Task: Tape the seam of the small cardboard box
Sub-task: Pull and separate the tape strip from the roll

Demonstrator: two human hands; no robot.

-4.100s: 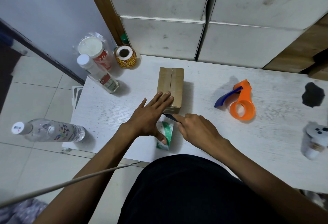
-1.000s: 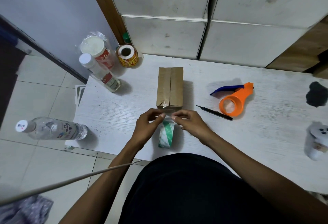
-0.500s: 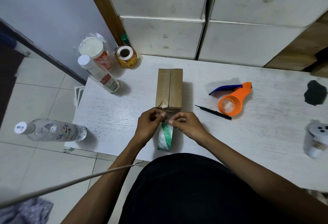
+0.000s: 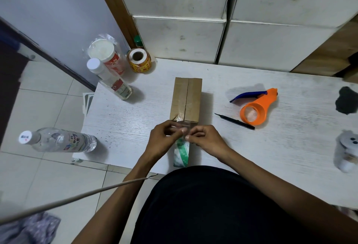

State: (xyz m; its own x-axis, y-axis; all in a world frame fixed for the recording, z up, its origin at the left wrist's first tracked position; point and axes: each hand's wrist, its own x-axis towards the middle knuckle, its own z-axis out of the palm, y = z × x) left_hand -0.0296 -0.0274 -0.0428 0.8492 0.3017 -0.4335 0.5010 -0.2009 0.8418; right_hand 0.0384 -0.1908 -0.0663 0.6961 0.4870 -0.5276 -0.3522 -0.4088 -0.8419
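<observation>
Both hands, left [image 4: 164, 137] and right [image 4: 203, 138], still pinch clear tape [image 4: 182, 124] in a narrow grip at the small brown cardboard box [image 4: 186, 100]; nothing else has shifted.

Bare table [image 4: 135, 120] left of the cardboard box [image 4: 186, 100], bottle [image 4: 110, 80] and label roll [image 4: 139, 60] crowding its far-left, black pen [image 4: 235, 121] and orange tape dispenser [image 4: 255, 108] right of it, both hands [image 4: 164, 139] blocking its near end
</observation>
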